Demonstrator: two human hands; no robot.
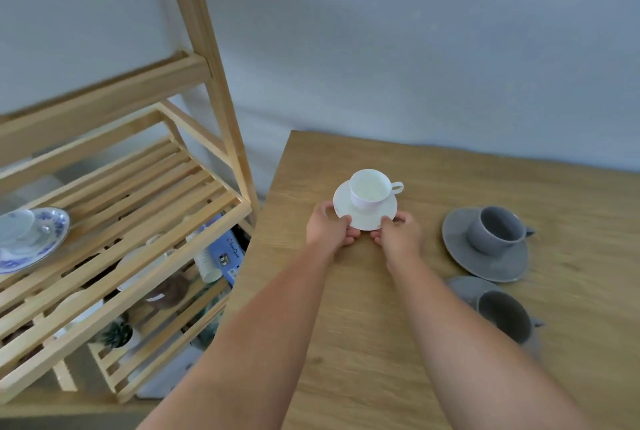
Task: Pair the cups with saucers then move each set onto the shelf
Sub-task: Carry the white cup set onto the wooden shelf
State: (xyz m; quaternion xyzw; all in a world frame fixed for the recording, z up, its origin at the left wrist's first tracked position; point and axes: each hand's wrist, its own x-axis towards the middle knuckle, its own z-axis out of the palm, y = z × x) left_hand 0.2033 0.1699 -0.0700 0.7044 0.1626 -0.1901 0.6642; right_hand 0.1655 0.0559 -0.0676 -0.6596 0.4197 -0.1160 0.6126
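A white cup stands on a white saucer near the left end of the wooden table. My left hand grips the saucer's near-left rim and my right hand grips its near-right rim. To the right, a grey cup sits on a grey saucer. Nearer to me, a second grey cup rests on another grey saucer, partly hidden by my right forearm. A blue-patterned cup and saucer sit on the wooden shelf at the left.
The slatted shelf unit stands just left of the table, with a gap between them. Its lower tiers hold paper cups, a blue box and a small plant. A pale wall runs behind the table.
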